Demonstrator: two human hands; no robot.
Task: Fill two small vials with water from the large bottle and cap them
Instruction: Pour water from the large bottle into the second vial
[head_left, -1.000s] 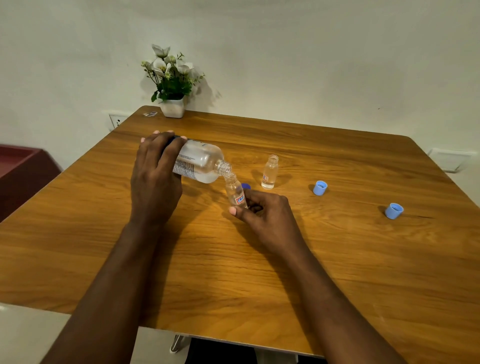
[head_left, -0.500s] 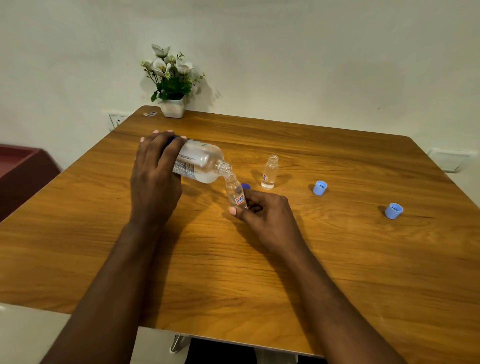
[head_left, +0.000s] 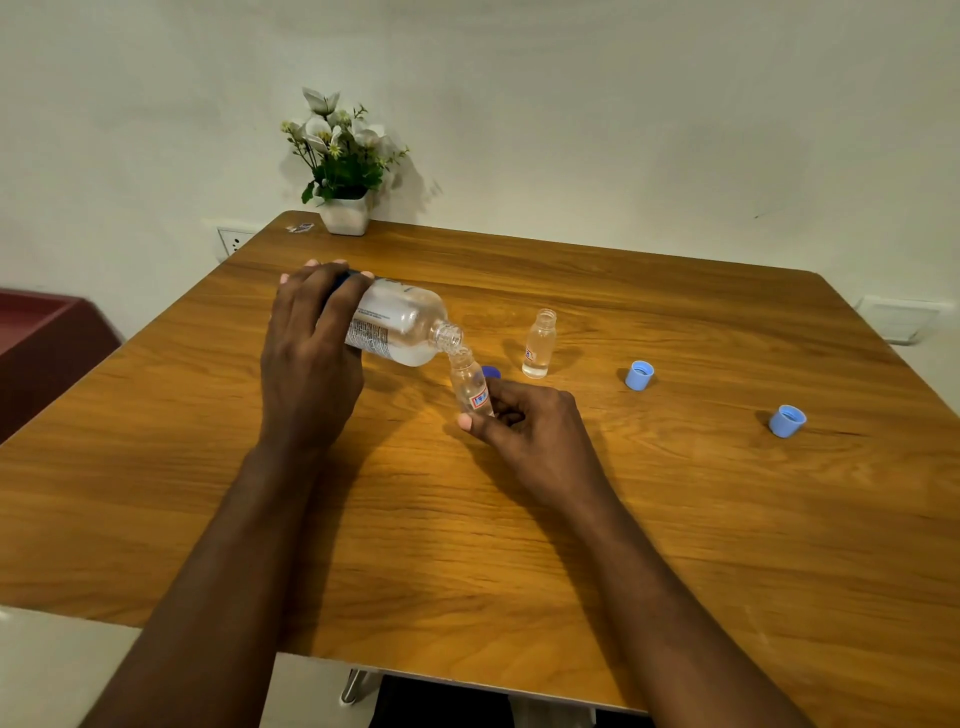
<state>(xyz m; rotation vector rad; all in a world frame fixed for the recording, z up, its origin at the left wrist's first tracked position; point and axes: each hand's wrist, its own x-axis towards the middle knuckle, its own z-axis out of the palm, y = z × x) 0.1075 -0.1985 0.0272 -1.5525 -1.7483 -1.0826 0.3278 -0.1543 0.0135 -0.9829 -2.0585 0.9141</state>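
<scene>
Wooden table (head_left: 623, 519) against pale wall, flower pot (head_left: 345, 215) at far edge. Left hand (head_left: 311, 358) grips tilted large bottle (head_left: 402, 325); right hand (head_left: 530, 421) pinches vial (head_left: 470, 382) beneath bottle's mouth.

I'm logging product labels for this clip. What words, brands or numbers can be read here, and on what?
No text is legible enough to quote.
Large bottle: block of fine print on its label, too small to read.
Held vial in the right hand: red and blue label, blurred.
Standing vial: small label low on its side, blurred.
Scrap beside the flower pot: printed, too small to read.
</scene>
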